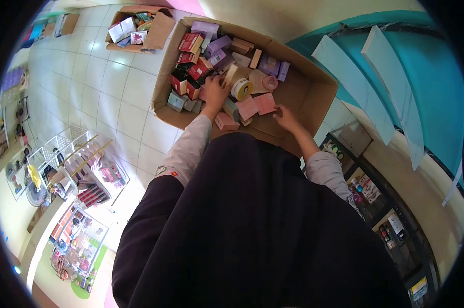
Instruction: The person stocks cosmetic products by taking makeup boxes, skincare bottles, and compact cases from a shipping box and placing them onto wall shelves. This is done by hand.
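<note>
A large cardboard box (306, 97) full of small product boxes lies in front of me. My left hand (216, 93) is inside it, fingers closed on a narrow cream box (231, 74) that stands up from the pile. Beside that hand sit a round white-and-yellow tub (242, 89) and several red-and-black boxes (200, 69). My right hand (287, 118) is over the near right part of the carton, thumb and forefinger apart. Its fingertips are right at the edge of a pink box (265, 103). Another pink box (247, 108) lies to the left of that one.
Purple boxes (219, 47) fill the carton's far side, near a round pink container (269, 82). A smaller open carton (157, 30) with goods stands on the tiled floor (134, 92). White shelf panels (391, 77) are on the right, above a dark display shelf (391, 205). Wire racks (70, 141) stand left.
</note>
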